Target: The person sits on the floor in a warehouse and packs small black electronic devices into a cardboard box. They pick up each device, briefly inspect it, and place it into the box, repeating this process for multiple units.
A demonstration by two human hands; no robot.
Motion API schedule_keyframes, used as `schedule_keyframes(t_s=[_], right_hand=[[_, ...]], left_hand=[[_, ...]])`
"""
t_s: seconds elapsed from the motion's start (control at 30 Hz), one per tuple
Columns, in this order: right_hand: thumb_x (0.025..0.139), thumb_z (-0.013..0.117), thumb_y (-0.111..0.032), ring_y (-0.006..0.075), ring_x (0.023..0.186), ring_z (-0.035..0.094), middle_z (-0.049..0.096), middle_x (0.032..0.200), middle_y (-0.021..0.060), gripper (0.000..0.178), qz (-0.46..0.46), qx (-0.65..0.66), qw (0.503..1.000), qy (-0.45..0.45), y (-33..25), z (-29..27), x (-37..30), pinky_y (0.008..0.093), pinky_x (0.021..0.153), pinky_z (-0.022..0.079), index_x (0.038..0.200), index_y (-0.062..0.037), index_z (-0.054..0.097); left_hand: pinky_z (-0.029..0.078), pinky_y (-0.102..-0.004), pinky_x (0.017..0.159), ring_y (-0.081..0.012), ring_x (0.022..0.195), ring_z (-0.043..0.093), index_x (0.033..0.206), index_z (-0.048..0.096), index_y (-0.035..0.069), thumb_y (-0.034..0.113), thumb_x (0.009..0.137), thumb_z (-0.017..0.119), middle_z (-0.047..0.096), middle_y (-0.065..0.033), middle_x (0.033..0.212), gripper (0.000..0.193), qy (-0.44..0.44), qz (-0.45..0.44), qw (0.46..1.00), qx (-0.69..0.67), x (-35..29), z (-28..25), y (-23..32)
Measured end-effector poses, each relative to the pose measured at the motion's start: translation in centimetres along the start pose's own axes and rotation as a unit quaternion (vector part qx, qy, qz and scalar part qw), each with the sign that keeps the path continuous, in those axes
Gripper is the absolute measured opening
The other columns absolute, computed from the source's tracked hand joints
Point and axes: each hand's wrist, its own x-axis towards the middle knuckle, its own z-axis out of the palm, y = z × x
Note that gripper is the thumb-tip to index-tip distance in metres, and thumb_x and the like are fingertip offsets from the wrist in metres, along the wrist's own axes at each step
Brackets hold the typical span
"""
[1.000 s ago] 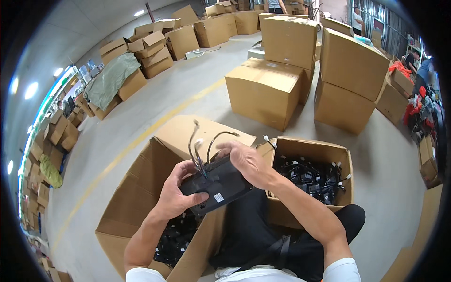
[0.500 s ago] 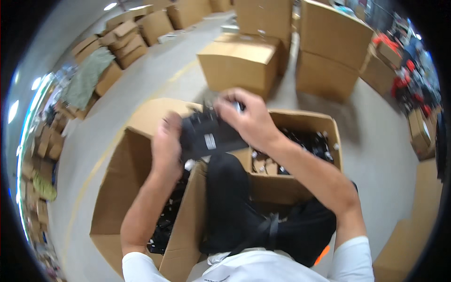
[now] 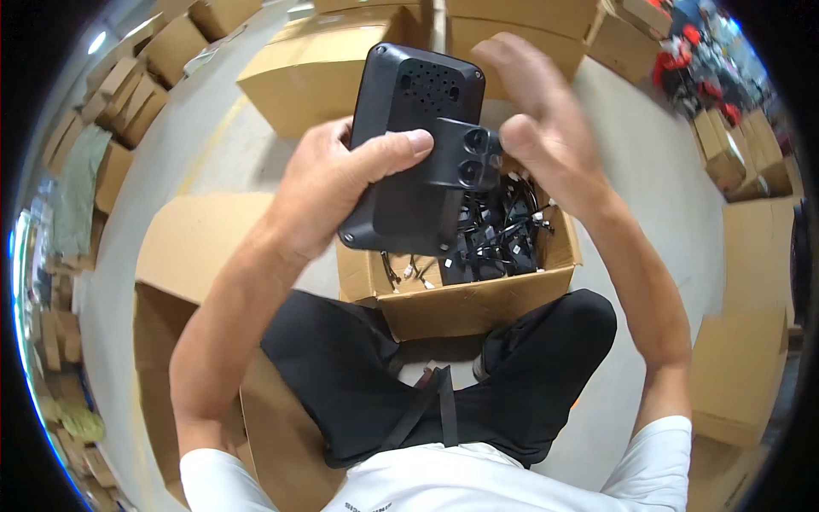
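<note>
**A:** What are the hands doing with that black device (image 3: 414, 162)?

**B:** The left hand (image 3: 341, 183) grips it from the side, thumb laid across its back and fingers wrapped behind. The device is held up high, back facing the camera, tilted a little, directly above the small open carton (image 3: 465, 303).

**A:** And the right hand (image 3: 546, 128)?

**B:** It is just right of the device, blurred. Its fingertips sit at the raised mount on the device's back, where two round sockets show. I cannot tell whether it pinches that mount or only touches it; the fingers look loosely curled.

**A:** What is in the carton under the device?

**B:** A tangle of black cables and parts (image 3: 499, 235). The carton stands on the floor between the person's knees, in black trousers (image 3: 358, 384).

**A:** Anything else around the device?

**B:** Left of it and lower, a larger open carton (image 3: 183, 247) with its flap spread out. Beyond the device, closed cardboard boxes (image 3: 299, 72) stand on the grey floor (image 3: 648, 162).
</note>
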Motion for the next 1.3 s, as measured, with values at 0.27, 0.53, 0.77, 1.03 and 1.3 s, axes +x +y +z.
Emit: schedule_keyframes(t_s=[0.27, 0.53, 0.77, 1.03, 1.3], right_hand=[[0.086, 0.079, -0.022, 0.0091, 0.055, 0.057, 0.069, 0.085, 0.0077, 0.039, 0.468, 0.296, 0.805, -0.214, 13.1, -3.0, -6.1, 0.025, 0.054, 0.052, 0.113, -0.0003, 0.059], [0.082, 0.068, -0.009, 0.0314, 0.094, 0.073, 0.074, 0.1, 0.0217, 0.026, 0.39, -0.227, 0.751, -0.483, 30.4, 1.0, -12.9, 0.0408, 0.081, 0.058, 0.104, 0.0038, 0.072], [0.083, 0.066, -0.009, 0.0366, 0.113, 0.068, 0.072, 0.117, 0.0224, 0.027, 0.362, -0.225, 0.786, -0.448, 32.5, 3.5, -16.4, 0.046, 0.094, 0.055, 0.106, 0.0017, 0.074], [0.085, 0.072, -0.013, 0.0411, 0.1, 0.07, 0.073, 0.098, 0.0238, 0.017, 0.315, -0.214, 0.825, -0.418, 32.1, 2.6, -17.8, 0.0499, 0.086, 0.055, 0.097, -0.0005, 0.076], [0.084, 0.071, -0.013, 0.0403, 0.098, 0.07, 0.073, 0.094, 0.0226, 0.014, 0.261, -0.235, 0.829, -0.435, 31.4, 3.8, -17.1, 0.0499, 0.083, 0.055, 0.093, -0.0029, 0.076]], left_hand=[[0.059, -0.0328, 0.084, -0.0167, 0.093, 0.069, 0.121, 0.061, -0.003, 0.032, 0.091, 0.076, 0.07, -0.0123, 0.11, 0.048, 0.004, -0.167, 0.981, -0.099, 9.5, 2.9, -13.5], [0.054, -0.0498, 0.095, -0.0278, 0.109, 0.066, 0.126, 0.063, 0.004, 0.018, 0.095, 0.073, 0.069, -0.0115, 0.119, 0.035, -0.005, -0.499, 0.866, -0.036, 8.9, 4.9, -38.1], [0.05, -0.0529, 0.102, -0.031, 0.117, 0.062, 0.134, 0.053, 0.005, 0.012, 0.096, 0.072, 0.064, -0.0117, 0.128, 0.043, -0.029, -0.512, 0.849, -0.128, 7.5, 3.6, -47.5], [0.042, -0.0469, 0.112, -0.025, 0.124, 0.058, 0.136, 0.054, 0.007, 0.021, 0.097, 0.071, 0.063, -0.005, 0.133, 0.044, -0.096, -0.485, 0.839, -0.227, 6.7, 3.0, -48.6], [0.047, -0.0484, 0.108, -0.0277, 0.121, 0.059, 0.136, 0.052, 0.008, 0.022, 0.101, 0.067, 0.063, -0.0074, 0.131, 0.041, -0.019, -0.525, 0.829, -0.19, 4.9, 3.6, -49.3]])
